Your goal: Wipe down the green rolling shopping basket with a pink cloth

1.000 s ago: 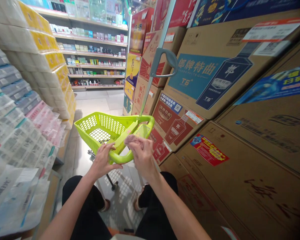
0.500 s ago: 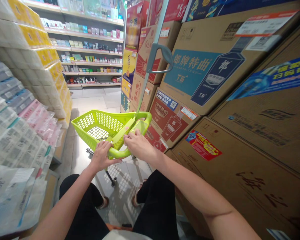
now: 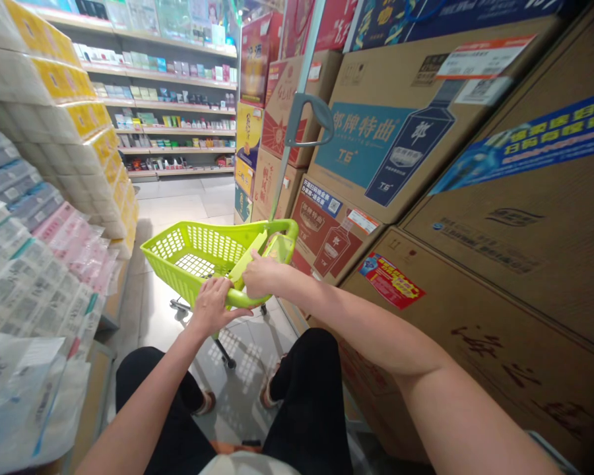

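A lime-green plastic shopping cart (image 3: 165,254) stands before my knees, its mesh basket pointing away to the left. My left hand (image 3: 212,303) is closed over the near left corner of its rim, with the thumb stretched along the curved handle (image 3: 242,300). Curled at the near end of the cart's green inner panel (image 3: 250,258) is my right hand (image 3: 262,274). Its fingertips are hidden behind the hand. A clear cover with a printed card (image 3: 280,247) lies inside the handle loop. From the cart rises a tall pole with a grey grip (image 3: 309,119).
Stacked liquor cartons (image 3: 366,152) line the right side closely. On the left are piled tissue packs (image 3: 84,125) and bagged paper goods (image 3: 34,264). Shelves of small cosmetics boxes (image 3: 178,86) cross the far end. Tiled floor (image 3: 188,198) runs between.
My right hand has turned and shifted slightly left and down at the panel, its forearm swinging higher. My left hand stays on the rim. The view has shifted slightly right.
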### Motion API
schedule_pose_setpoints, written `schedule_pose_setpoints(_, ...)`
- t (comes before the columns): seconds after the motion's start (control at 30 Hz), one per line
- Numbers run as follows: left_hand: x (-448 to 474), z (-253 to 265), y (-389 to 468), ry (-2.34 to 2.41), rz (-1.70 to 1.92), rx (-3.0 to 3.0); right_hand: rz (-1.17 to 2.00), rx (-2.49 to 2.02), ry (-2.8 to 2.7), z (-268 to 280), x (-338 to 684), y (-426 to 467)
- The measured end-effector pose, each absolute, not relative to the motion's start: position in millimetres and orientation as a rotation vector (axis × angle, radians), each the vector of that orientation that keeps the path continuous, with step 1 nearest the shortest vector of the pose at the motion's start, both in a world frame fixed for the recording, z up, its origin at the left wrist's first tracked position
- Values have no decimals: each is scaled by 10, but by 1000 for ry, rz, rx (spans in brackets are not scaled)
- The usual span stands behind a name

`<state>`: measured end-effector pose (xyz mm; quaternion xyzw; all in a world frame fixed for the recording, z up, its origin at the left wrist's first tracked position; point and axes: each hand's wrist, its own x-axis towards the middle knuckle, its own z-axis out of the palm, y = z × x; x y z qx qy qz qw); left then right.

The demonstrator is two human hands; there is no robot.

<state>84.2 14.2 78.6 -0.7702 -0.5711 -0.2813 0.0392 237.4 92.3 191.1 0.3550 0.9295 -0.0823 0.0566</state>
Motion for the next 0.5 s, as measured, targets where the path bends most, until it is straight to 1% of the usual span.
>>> schedule_pose_setpoints(0.07, 880, 788, 152, -1739, -873, -2352, -246, 913, 2746, 1961, 2424, 911)
schedule_pose_setpoints(0.1, 893, 786, 158, -1736, -876, -2350, -190, 914, 2742, 1985, 2468, 901)
schedule_pose_setpoints(0.17, 905, 777, 174, -1734, -870, -2350, -28, 1052, 2791, 2014, 2590, 871)
schedule_pose_setpoints(0.23, 903, 766, 200, -1739, -861, -2347, 59, 1164, 2874, 2000, 2735, 811)
schedule_pose_setpoints(0.4, 912, 745, 302, -1759, -838, -2330, -103, 1059, 3136, 1797, 2997, 532)
schedule_pose_setpoints(0.5, 1027, 749, 391, -1798, -843, -2294, -218, 1253, 3249, 1610, 3042, 424)
